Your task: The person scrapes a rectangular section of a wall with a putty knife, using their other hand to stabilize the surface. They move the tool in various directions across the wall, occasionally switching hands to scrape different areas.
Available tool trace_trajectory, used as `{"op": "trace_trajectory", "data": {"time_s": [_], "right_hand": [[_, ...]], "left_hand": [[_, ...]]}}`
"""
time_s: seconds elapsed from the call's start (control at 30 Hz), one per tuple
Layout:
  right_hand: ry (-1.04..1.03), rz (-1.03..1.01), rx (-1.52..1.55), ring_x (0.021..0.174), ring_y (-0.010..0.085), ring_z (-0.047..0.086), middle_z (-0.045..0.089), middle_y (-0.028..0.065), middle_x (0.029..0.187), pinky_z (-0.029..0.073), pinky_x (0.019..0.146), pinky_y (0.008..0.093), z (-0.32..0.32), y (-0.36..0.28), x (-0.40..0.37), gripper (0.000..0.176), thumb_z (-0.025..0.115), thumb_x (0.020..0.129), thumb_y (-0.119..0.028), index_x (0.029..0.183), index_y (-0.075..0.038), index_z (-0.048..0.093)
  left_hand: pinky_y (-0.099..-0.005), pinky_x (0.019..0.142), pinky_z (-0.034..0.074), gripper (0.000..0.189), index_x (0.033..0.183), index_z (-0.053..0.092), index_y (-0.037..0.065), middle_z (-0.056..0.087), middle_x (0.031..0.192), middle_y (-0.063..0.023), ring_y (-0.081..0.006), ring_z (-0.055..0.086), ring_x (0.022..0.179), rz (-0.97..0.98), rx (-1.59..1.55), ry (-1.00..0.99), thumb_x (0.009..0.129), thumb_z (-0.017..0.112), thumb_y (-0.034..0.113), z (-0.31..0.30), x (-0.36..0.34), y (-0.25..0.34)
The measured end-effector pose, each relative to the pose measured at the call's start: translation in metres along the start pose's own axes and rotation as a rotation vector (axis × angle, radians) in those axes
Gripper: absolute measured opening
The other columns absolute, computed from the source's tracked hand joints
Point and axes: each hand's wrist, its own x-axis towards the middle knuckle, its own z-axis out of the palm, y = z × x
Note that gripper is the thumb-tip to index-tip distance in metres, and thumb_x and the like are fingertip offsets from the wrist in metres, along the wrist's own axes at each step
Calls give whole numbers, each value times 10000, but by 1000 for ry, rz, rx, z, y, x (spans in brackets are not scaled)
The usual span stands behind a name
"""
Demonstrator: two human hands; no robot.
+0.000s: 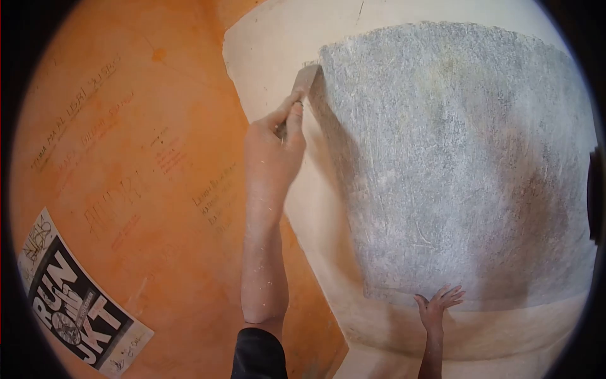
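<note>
My left hand (pixel 276 139) is raised and wrapped round the handle of a flat-bladed scraper (pixel 308 78). The blade lies against the wall, right at the upper left corner of a rough grey patch (pixel 416 151). Most of the handle is hidden in my fingers. Pale specks dot the left wrist and forearm. Lower down, my right hand (pixel 435 307) has its fingers spread and nothing in it, its fingertips overlapping the bottom edge of the grey patch.
Cream-coloured wall (pixel 259 63) borders the grey patch. An orange wall (pixel 126 183) with handwriting fills the left side. A black-and-white poster (pixel 79 303) is stuck on it at lower left. Something dark (pixel 594 196) stands at the right edge.
</note>
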Motion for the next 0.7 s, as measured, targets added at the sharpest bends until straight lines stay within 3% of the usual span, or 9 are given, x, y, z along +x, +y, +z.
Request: {"op": "trace_trajectory", "data": {"time_s": [0.07, 0.2, 0.33, 0.4, 0.47, 0.53, 0.57, 0.63, 0.7], "right_hand": [[1, -7, -2, 1360, 632, -276, -273, 406, 1507, -151, 1010, 790, 1, 5, 1, 1169, 590, 897, -625, 1524, 57, -124], [19, -6, 7, 1359, 634, -275, -278, 403, 1507, -149, 1009, 791, 2, 1, 2, 1161, 588, 896, -628, 1529, 50, -110], [15, -2, 30, 1361, 629, -280, -282, 395, 1511, -148, 1009, 791, 2, 1, 2, 1164, 592, 895, -626, 1536, 28, -125], [14, -30, -18, 1375, 593, -303, -299, 379, 1515, -174, 1038, 746, -4, 0, 2, 1179, 615, 898, -588, 1523, 43, -161], [-16, -7, 29, 1371, 606, -291, -290, 381, 1517, -161, 1027, 765, -1, -1, -1, 1169, 604, 898, -605, 1533, 23, -149], [-18, 14, 76, 1368, 619, -280, -281, 383, 1519, -149, 1016, 783, 2, 3, 7, 1159, 594, 897, -622, 1543, 4, -137], [8, 6, 64, 1369, 620, -276, -279, 381, 1521, -149, 1018, 781, 4, 1, 6, 1156, 592, 898, -623, 1545, 3, -133], [21, -11, 44, 1370, 620, -273, -277, 379, 1524, -149, 1020, 780, 2, 1, 4, 1152, 590, 898, -624, 1546, 1, -129], [-15, 10, 66, 1373, 620, -268, -272, 375, 1529, -148, 1022, 780, -3, 1, 0, 1145, 586, 900, -625, 1549, -4, -125]], "left_hand": [[-271, 461, 246, 330, 1216, 710, 60, 329, 575, 66, -45, 287, 505, 65, 1, 25, 1003, 590, 281, 7, -1, -4], [-282, 461, 272, 353, 1183, 718, 31, 390, 551, 33, -45, 333, 500, -42, -39, 17, 982, 611, 301, -3, 7, 12], [-287, 472, 278, 332, 1218, 708, 65, 356, 560, 45, -48, 317, 516, 151, -2, 92, 993, 593, 279, 6, 1, 1], [-282, 491, 293, 333, 1246, 689, 64, 382, 580, 37, -52, 340, 537, -48, -60, -6, 999, 580, 259, -3, 8, 15], [-270, 496, 289, 340, 1265, 675, 62, 371, 584, 39, -48, 338, 539, -128, -36, -39, 1004, 571, 255, -3, 4, 5], [-272, 498, 292, 343, 1270, 672, 65, 369, 597, 41, -54, 334, 545, 235, -11, 80, 1004, 568, 255, 13, 5, -19], [-272, 498, 292, 343, 1270, 672, 65, 369, 597, 41, -54, 334, 545, 245, -12, 76, 1004, 568, 255, 14, 11, -16], [-278, 519, 351, 343, 1250, 685, 59, 439, 613, 20, -70, 378, 558, -10, -99, 4, 997, 577, 265, 2, 18, 17], [-275, 538, 376, 343, 1242, 690, 57, 462, 628, 12, -72, 397, 573, -37, -16, -26, 994, 581, 268, -5, 6, 20]]}}
